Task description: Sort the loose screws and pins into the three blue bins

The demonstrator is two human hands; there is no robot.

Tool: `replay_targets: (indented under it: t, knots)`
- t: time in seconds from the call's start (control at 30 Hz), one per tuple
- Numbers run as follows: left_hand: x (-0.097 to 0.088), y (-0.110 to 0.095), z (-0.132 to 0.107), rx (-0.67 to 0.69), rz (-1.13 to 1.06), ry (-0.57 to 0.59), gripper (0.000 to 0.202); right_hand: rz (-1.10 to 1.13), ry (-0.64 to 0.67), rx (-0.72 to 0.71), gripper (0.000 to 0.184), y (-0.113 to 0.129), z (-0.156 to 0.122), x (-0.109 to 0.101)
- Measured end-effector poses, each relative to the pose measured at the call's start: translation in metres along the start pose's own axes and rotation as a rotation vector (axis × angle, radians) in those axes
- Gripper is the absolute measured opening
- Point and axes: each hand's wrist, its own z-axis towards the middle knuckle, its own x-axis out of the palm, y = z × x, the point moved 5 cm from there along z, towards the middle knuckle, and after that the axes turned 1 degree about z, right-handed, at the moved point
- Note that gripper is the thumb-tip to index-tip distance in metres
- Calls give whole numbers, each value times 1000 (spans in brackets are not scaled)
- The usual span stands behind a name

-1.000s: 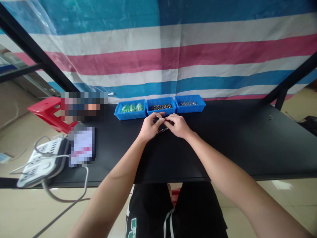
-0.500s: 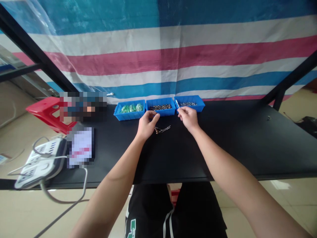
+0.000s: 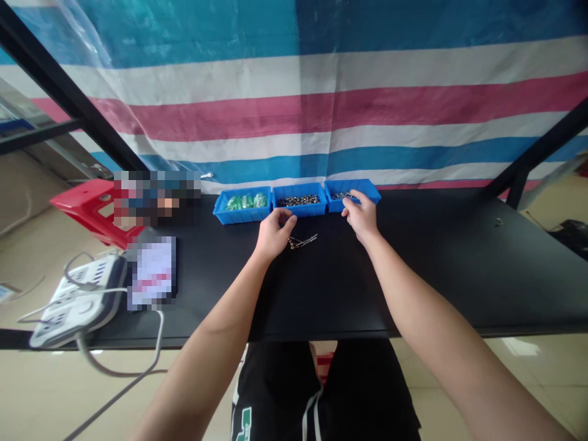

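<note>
My left hand (image 3: 274,234) is closed, thumb and fingers curled together just in front of the middle blue bin (image 3: 301,209). Whatever it may hold is hidden. That bin contains many small brass-and-dark metal pieces. Beside this hand, on the black table, lie several thin silver pins (image 3: 305,241) with a small brass-coloured piece at their left end. My right hand (image 3: 362,217) is at the front wall of the right blue bin (image 3: 370,191), index finger and thumb apart, with nothing visible between them. Thin silver metal pieces (image 3: 340,195) lie inside this bin.
The left blue bin (image 3: 242,214) contains green-and-clear plastic pieces. A white power strip (image 3: 78,300) with cables and a blurred-out flat device (image 3: 151,272) occupy the table's left side. A red stool (image 3: 87,205) stands beyond. One small metal piece (image 3: 498,222) lies far right.
My right hand has moved right, to the front of the right bin, and its fingers have spread. The thin silver rod it held is no longer visible. My left hand has barely moved.
</note>
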Motion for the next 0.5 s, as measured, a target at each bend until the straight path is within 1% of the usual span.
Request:
replay_targets:
  t: [0.13,0.2,0.27,0.33,0.4,0.5]
  knots:
    - [0,3,2,57,122,6,17,-178,113,-193,40,15,-17,15]
    - [1,8,3,77,196,14,18,-281,201,-288,33,20,-29,25]
    - [3,14,4,77,259,27,21,-379,320,-386,28,26,-40,37]
    - [5,18,4,72,302,44,23,-463,461,-497,27,31,-52,48]
    - [6,20,4,65,321,56,23,-521,590,-588,30,36,-62,56]
    - [6,19,3,57,323,61,23,-573,693,-637,33,37,-70,61]
